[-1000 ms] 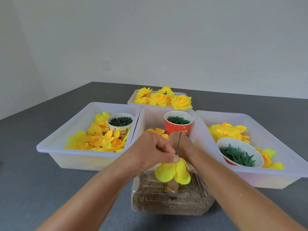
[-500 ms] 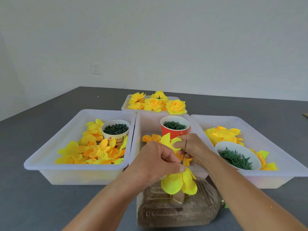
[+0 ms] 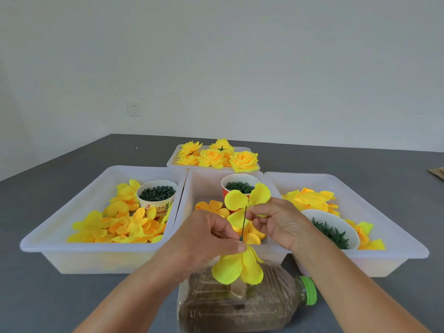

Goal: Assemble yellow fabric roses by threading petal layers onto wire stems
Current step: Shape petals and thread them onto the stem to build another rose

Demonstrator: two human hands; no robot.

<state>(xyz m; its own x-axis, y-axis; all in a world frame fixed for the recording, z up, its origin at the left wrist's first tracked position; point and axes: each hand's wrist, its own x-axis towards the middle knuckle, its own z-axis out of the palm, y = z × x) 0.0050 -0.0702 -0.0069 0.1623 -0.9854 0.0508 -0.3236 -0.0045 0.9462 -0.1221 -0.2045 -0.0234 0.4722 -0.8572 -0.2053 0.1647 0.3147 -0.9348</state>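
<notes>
- While the left hand point(image 3: 204, 239) is pinching the folded yellow petals point(image 3: 237, 267) at their top, thumb and fingers curled tight, the wire stem point(image 3: 244, 222) is standing nearly upright just above that pinch.
- Right hand point(image 3: 278, 222) is gripping a flat petal layer point(image 3: 247, 198) between thumb and fingertips, holding it at the upper tip of the wire stem; whether the wire is already through the layer's centre cannot be told.
- Folded yellow petals are hanging below the left hand, directly over a sand-filled plastic bottle point(image 3: 240, 306) lying on its side, green cap point(image 3: 308, 290) pointing right.
- Left tray point(image 3: 72, 212) is holding loose yellow petal pieces and a white paper cup point(image 3: 157, 197) of dark green parts.
- Middle tray point(image 3: 199, 186) is holding orange-yellow petals and a red cup point(image 3: 234, 186) of green rings, partly hidden behind the petal layer.
- Right tray point(image 3: 384, 212) is holding more petals and a white bowl point(image 3: 336, 227) of green pieces.
- Finished roses point(image 3: 216, 157) are sitting in the far tray point(image 3: 173, 162), on the grey table point(image 3: 48, 296).
</notes>
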